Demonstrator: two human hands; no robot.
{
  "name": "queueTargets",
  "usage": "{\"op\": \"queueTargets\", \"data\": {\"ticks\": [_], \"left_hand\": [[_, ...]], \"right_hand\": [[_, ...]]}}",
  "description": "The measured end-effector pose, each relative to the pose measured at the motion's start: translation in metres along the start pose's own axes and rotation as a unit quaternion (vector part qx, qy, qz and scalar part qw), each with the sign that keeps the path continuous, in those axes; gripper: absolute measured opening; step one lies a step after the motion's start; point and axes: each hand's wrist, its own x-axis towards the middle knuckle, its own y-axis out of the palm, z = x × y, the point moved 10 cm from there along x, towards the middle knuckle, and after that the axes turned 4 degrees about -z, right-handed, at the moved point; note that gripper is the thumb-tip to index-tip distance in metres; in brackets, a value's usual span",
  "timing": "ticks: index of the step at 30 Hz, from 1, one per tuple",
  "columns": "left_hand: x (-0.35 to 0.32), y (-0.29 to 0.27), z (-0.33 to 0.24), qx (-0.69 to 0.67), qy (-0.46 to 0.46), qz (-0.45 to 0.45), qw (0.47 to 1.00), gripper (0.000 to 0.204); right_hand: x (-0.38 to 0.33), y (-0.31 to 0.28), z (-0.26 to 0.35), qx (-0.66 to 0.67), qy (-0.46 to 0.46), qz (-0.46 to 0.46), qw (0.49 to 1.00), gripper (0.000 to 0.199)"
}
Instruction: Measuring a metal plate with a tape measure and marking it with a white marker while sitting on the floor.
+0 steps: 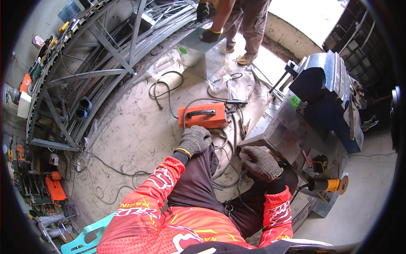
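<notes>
scuffed pale floor (127, 135) spreads across mid-frame. at centre, an orange welding machine (208, 120) stands just above the gloved left hand (195, 141), which rests curled on a knee (206, 160); the gloved right hand (262, 163), fingers bent, sits beside a sheet-metal box (280, 128) right of centre. whether either holds anything, i cannot tell.

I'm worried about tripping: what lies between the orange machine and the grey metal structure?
The head view shows dark cables on the floor between the orange machine and grey metal structure, plus one unclear item.
</notes>
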Motion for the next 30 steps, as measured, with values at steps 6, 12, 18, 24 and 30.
{"op": "queueTargets", "data": {"ticks": [6,12,18,24,30], "left_hand": [[0.0,-0.0008,-0.0017,0.001,0.002,0.003,1.0,0.029],[-0.0015,-0.0018,-0.0003,0.001,-0.004,0.002,1.0,0.029],[-0.0014,-0.0008,-0.0006,0.002,-0.003,0.008,1.0,0.029],[-0.0008,-0.0027,-0.0021,0.004,-0.003,0.01,1.0,0.03],[-0.0012,-0.0015,-0.0006,0.004,-0.005,0.013,1.0,0.03]], "right_hand": [[-0.0002,0.0011,-0.0026,0.002,0.008,0.007,1.0,0.053],[-0.0006,0.002,-0.0024,0.008,0.001,0.002,1.0,0.05],[-0.0016,0.0002,-0.001,0.003,0.005,-0.002,1.0,0.049],[-0.0012,0.0006,-0.0032,0.013,-0.003,-0.009,1.0,0.049],[-0.0014,-0.0018,0.0017,0.004,-0.007,-0.009,1.0,0.048]]}}
